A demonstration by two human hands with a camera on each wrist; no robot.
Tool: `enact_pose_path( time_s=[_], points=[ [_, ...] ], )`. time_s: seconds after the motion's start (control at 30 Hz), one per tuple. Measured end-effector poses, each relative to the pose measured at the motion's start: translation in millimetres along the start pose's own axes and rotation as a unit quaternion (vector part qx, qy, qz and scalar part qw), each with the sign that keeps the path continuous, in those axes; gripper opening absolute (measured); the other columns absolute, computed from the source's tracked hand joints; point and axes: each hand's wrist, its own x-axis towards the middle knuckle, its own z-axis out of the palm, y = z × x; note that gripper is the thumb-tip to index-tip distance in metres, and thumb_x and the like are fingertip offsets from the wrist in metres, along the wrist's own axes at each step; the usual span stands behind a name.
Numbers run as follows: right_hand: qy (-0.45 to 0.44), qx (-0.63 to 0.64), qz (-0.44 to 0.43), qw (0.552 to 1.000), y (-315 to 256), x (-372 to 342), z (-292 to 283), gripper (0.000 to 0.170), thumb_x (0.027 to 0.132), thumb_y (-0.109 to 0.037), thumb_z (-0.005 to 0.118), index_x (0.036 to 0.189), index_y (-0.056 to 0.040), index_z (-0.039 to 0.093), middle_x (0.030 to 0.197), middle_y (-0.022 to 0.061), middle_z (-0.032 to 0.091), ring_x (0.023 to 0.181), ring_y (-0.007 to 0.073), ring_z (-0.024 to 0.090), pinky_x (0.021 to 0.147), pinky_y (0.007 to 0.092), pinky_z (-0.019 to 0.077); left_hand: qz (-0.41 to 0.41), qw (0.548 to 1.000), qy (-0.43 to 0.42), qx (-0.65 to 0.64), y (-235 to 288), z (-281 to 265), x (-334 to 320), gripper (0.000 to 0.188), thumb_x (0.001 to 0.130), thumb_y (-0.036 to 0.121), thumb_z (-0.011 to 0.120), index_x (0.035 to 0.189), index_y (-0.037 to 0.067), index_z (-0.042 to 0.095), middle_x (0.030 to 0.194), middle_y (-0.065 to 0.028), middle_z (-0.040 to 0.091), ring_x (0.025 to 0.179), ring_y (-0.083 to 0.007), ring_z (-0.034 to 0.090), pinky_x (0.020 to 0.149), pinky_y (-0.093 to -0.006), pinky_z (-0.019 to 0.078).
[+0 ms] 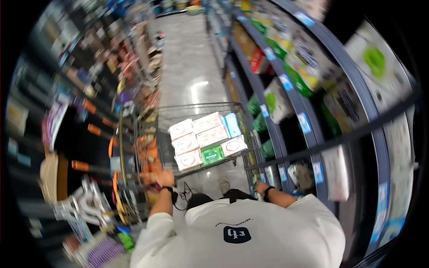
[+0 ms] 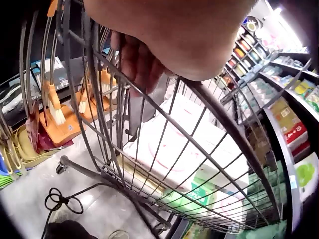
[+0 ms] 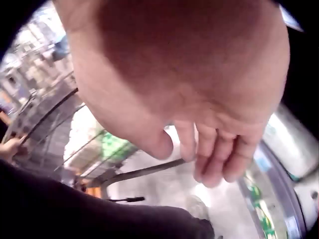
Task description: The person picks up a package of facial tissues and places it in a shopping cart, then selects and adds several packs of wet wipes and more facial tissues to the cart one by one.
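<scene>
At the near left corner of a wire shopping cart (image 2: 209,102), my left hand (image 1: 166,177) grips the top rail; its fingers (image 2: 142,67) hang over the wires in the left wrist view. In the cart lie several white packs of tissues (image 1: 185,145), a green pack (image 1: 211,155) and a blue pack (image 1: 232,125). My right hand (image 3: 199,134) is off the cart, low beside the right shelf. Its fingers hang loosely bent and hold nothing.
Tall shelves (image 1: 292,96) with packaged goods line the right side closely. Brushes with orange handles (image 2: 52,99) hang on the left. A grey tiled aisle (image 1: 183,58) runs ahead. A looped black cord (image 2: 64,199) shows below the cart.
</scene>
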Motion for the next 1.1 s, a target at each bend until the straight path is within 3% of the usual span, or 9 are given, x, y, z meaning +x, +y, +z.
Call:
enact_pose_path(
  time_s=[0.13, 0.33, 0.47, 0.57, 0.63, 0.67, 0.8, 0.93, 1.1],
  points=[
    [0.156, 0.139, 0.381, 0.901, 40.6, -52.9, 103.2, 0.025, 0.086, -0.022, 0.055, 0.083, -0.0049, 0.073, 0.096, 0.0196, 0.069, 0.087, 0.0345, 0.066, 0.078, 0.0449, 0.0531, 0.009, 0.994, 0.103, -0.041, 7.7, 12.0, -5.2, 0.029, 0.085, 0.025, 0.052, 0.072, 0.003, 0.067, 0.076, -0.0197, 0.066, 0.066, -0.0362, 0.063, 0.064, -0.0476, 0.0484],
    [0.342, 0.496, 0.274, 0.750, -55.4, -143.2, 147.1, 0.035, 0.089, -0.031, 0.046, 0.094, -0.0026, 0.066, 0.090, 0.0229, 0.066, 0.073, 0.0399, 0.061, 0.068, 0.0466, 0.0502, 0.147, 0.960, 0.208, 0.119, -49.7, 106.3, 30.5, 0.040, 0.093, 0.032, 0.045, 0.077, 0.002, 0.067, 0.080, -0.0199, 0.067, 0.068, -0.0368, 0.066, 0.058, -0.0487, 0.0524],
    [0.347, 0.310, 0.302, 0.832, -216.6, -227.2, 78.9, 0.027, 0.087, -0.025, 0.055, 0.098, -0.0022, 0.065, 0.084, 0.0155, 0.068, 0.069, 0.0269, 0.067, 0.068, 0.0364, 0.0536, 0.131, 0.961, -0.182, -0.164, -11.0, 3.8, 25.7, 0.037, 0.091, 0.023, 0.043, 0.088, -0.008, 0.063, 0.087, -0.0285, 0.065, 0.082, -0.0483, 0.060, 0.072, -0.0533, 0.0461],
    [0.267, 0.608, 0.342, 0.664, -265.2, -250.0, 121.5, 0.023, 0.086, -0.022, 0.059, 0.097, -0.0030, 0.065, 0.077, 0.0095, 0.068, 0.069, 0.0201, 0.067, 0.064, 0.0336, 0.0542, 0.210, 0.924, -0.300, -0.107, -15.3, 36.4, 67.3, 0.036, 0.086, 0.021, 0.046, 0.092, -0.010, 0.063, 0.095, -0.0328, 0.063, 0.088, -0.0492, 0.059, 0.079, -0.0521, 0.0453],
    [0.315, 0.473, 0.253, 0.783, -257.1, -243.5, 245.5, 0.017, 0.083, -0.019, 0.063, 0.089, -0.0030, 0.066, 0.072, 0.0106, 0.067, 0.066, 0.0234, 0.066, 0.060, 0.0353, 0.0532, 0.305, 0.911, -0.270, -0.065, 2.6, 13.3, 69.9, 0.030, 0.084, 0.018, 0.048, 0.087, -0.008, 0.063, 0.092, -0.0314, 0.063, 0.088, -0.0485, 0.059, 0.078, -0.0524, 0.0458],
    [0.102, 0.235, 0.293, 0.921, -271.7, -263.7, 211.9, 0.019, 0.073, -0.022, 0.067, 0.078, -0.0041, 0.069, 0.072, 0.0149, 0.067, 0.064, 0.0305, 0.064, 0.061, 0.0408, 0.0521, 0.356, 0.903, -0.238, -0.024, 11.2, 18.8, 74.7, 0.028, 0.084, 0.018, 0.049, 0.084, -0.007, 0.064, 0.090, -0.0304, 0.063, 0.088, -0.0475, 0.060, 0.078, -0.0523, 0.0465],
    [-0.013, 0.347, 0.299, 0.889, -264.3, -273.0, 251.8, 0.019, 0.070, -0.022, 0.064, 0.078, -0.0056, 0.070, 0.071, 0.0149, 0.066, 0.067, 0.0347, 0.063, 0.061, 0.0463, 0.0494, 0.450, 0.881, -0.144, -0.013, 93.2, 10.7, 68.2, 0.021, 0.081, 0.017, 0.055, 0.082, -0.003, 0.063, 0.083, -0.0249, 0.065, 0.082, -0.0429, 0.062, 0.073, -0.0514, 0.0494],
    [0.457, 0.297, 0.412, 0.730, -225.7, -287.6, 201.8, 0.016, 0.083, -0.016, 0.059, 0.090, -0.0043, 0.067, 0.083, 0.0190, 0.066, 0.078, 0.0354, 0.064, 0.067, 0.0412, 0.0511, 0.546, 0.799, -0.141, -0.208, 212.5, -38.5, 6.2, 0.021, 0.088, 0.015, 0.055, 0.082, -0.005, 0.062, 0.081, -0.0256, 0.064, 0.077, -0.0437, 0.061, 0.067, -0.0486, 0.0478],
    [0.670, 0.371, 0.290, 0.574, -207.3, -413.1, -66.9, 0.020, 0.089, -0.014, 0.059, 0.105, -0.0025, 0.061, 0.086, 0.0138, 0.062, 0.074, 0.0268, 0.059, 0.066, 0.0349, 0.0479, 0.675, 0.649, -0.119, -0.329, 361.6, -155.9, -106.8, 0.019, 0.091, 0.011, 0.057, 0.106, 0.000, 0.060, 0.094, -0.0176, 0.060, 0.087, -0.0330, 0.059, 0.074, -0.0390, 0.0484]
  ],
)
